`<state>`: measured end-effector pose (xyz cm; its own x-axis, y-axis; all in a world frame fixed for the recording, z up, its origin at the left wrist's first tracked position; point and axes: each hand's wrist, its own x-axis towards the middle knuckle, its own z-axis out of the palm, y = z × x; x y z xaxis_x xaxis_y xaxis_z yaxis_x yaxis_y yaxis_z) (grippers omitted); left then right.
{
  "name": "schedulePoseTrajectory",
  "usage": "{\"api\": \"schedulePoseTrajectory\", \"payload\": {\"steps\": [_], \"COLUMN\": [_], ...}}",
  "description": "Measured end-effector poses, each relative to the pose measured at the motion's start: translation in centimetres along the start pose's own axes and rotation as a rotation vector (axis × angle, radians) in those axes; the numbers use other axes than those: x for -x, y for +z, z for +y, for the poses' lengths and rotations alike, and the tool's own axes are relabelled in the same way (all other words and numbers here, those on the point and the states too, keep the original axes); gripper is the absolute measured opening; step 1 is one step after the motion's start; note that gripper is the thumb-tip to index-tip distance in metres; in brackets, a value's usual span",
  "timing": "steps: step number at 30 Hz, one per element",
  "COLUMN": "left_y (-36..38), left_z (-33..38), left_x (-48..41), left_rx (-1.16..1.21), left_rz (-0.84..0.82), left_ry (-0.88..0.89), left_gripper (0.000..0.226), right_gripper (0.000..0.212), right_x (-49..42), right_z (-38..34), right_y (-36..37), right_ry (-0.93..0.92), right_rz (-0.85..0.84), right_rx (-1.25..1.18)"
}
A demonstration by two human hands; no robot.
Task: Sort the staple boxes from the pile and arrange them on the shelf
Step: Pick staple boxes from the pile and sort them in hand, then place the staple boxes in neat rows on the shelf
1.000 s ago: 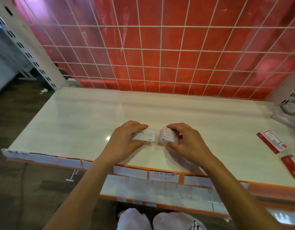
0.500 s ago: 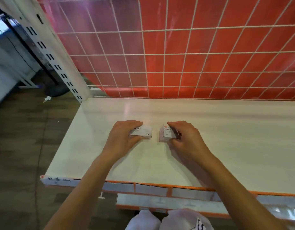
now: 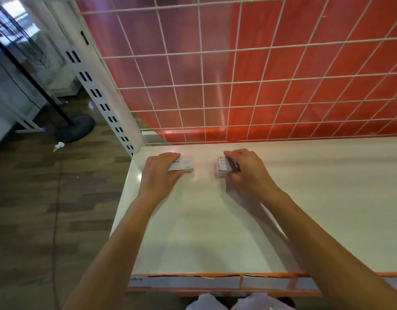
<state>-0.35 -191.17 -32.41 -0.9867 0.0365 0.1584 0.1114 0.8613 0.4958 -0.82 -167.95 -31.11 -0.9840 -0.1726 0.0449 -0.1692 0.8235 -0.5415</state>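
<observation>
Head view of the white shelf (image 3: 215, 231), back-left corner. The left hand (image 3: 158, 175) lies over the left staple box (image 3: 184, 164), with fingers curled across its far side and the thumb against its near side, so that only the right end of the grey printed lid shows. The right hand (image 3: 249, 175) pinches the right staple box (image 3: 222, 167) between bent fingers on top and the thumb at the near side; the box's lid with a red mark and a pale side face are visible. Both boxes rest on the shelf close to its back edge, the left one near the left edge.

Compared with the frame a second ago, when the two boxes almost touch at mid-shelf, they now stand clearly apart with bare shelf between them, and both hands lie much nearer the back-left corner. The grips themselves are unchanged. The red packets seen earlier at the right edge are out of view.

Behind the back edge rises a white wire grid (image 3: 237, 97) over red sheeting; a slotted upright post (image 3: 97, 92) marks the corner. An orange strip (image 3: 193, 276) runs along the front edge. On the wood floor (image 3: 36, 209) to the left stands a round black base (image 3: 75, 128)
</observation>
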Motion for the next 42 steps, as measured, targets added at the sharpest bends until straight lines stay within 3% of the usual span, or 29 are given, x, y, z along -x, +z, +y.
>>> {"api": "schedulePoseTrajectory", "payload": {"steps": [8,14,28,42], "left_y": [-0.3,-0.1,-0.2,0.2], "left_z": [-2.8,-3.3,-2.9,-2.3], "left_x": [-2.6,-3.7,-4.2,-3.7], "left_rx": [-0.017,-0.006,0.018,-0.042], "left_rz": [-0.031,-0.043,-0.052,-0.013], "left_ry": [-0.013,-0.004,0.030,-0.007], "left_gripper": [0.046,0.045,0.044,0.046], "right_gripper": [0.037,0.052,0.045,0.048], "right_x": [-3.3,-4.6,-6.1,-6.2], "right_z": [-1.0,-0.2,0.3,1.1], "right_y": [-0.3,-0.3,-1.4,-1.6], "right_ry": [-0.012,0.071,0.123,0.102], "right_rz": [-0.049,-0.079,-0.213,-0.209], "right_rx": [0.039,0.062,0.077,0.099]}}
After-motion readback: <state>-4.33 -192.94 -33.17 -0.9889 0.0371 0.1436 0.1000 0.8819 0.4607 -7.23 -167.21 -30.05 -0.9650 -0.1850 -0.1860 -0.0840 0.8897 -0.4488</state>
